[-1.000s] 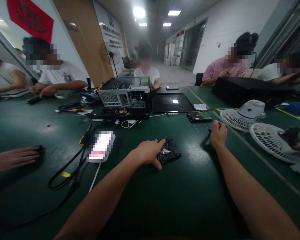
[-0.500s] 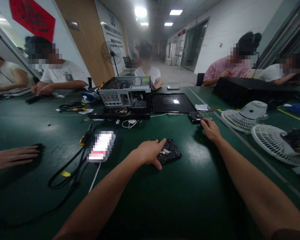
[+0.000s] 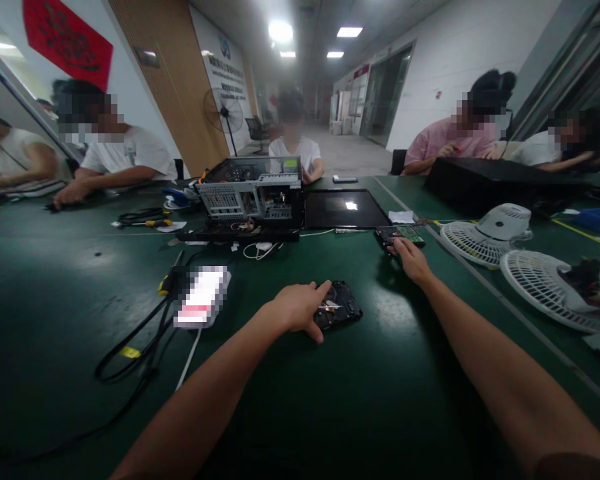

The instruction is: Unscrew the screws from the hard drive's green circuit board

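An opened hard drive (image 3: 347,303), black with a metal arm inside, lies on the green table in front of me. My left hand (image 3: 300,310) grips its left end, thumb at the near edge and fingers over the far side. Farther right, my right hand (image 3: 413,260) has its fingers pinched at the near edge of other dark drive parts. A green circuit board (image 3: 411,234) lies just beyond those fingertips. Something small and dark shows at the pinch, too hidden to name.
A phone (image 3: 203,297) with a white cable and a black cord (image 3: 123,340) lie left. An open computer case (image 3: 253,197) and a flat black screen (image 3: 347,208) stand ahead. White fan grilles (image 3: 540,287) sit right. Several people work around the table.
My right hand has shifted slightly left, to the near edge of the drive parts. My left hand stays on the hard drive. Another person's hand at the left has left the view.
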Available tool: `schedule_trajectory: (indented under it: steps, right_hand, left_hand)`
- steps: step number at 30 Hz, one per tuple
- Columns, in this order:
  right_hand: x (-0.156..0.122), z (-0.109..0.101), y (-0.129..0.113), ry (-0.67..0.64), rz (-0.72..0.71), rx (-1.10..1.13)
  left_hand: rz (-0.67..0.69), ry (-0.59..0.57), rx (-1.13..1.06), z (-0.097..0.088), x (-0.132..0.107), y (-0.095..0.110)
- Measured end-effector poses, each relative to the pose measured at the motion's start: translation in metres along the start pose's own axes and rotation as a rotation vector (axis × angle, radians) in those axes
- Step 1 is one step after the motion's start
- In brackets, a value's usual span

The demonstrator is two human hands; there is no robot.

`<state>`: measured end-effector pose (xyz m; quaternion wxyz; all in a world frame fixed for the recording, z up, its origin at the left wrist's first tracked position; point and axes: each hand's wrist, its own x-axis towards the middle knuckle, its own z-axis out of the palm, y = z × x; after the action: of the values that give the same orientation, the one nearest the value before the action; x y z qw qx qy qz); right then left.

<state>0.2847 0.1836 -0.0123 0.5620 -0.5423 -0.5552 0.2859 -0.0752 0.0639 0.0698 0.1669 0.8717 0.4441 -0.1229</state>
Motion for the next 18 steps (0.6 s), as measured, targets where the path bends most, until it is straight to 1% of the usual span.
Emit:
schedule_trajectory:
  steps: [5, 8, 13, 14, 15, 18]
  right_hand:
    - [0.003, 0.007, -0.002, -0.033, 0.007, -0.013]
    - [-0.005, 0.005, -0.006, -0.082, 0.017, 0.005]
    - [-0.023, -0.001, -0.011, -0.135, 0.078, 0.111]
    - [-0.025, -0.003, -0.01, -0.114, 0.077, 0.119]
    - [-0.026, -0.005, -0.009, -0.063, 0.066, 0.119]
    - [-0.026, -0.014, -0.003, 0.23, 0.024, 0.105]
  left_hand:
    - [0.006, 0.01, -0.001, 0.001, 0.001, -0.001]
    - [0.012, 0.01, -0.006, 0.001, 0.003, -0.002]
    - [0.012, 0.007, -0.007, 0.001, 0.002, -0.002]
    - [0.012, 0.009, -0.007, 0.001, 0.002, -0.002]
    - [0.012, 0.01, -0.006, 0.0, 0.001, -0.001]
    - [0.024, 0.008, -0.007, -0.002, -0.001, 0.001]
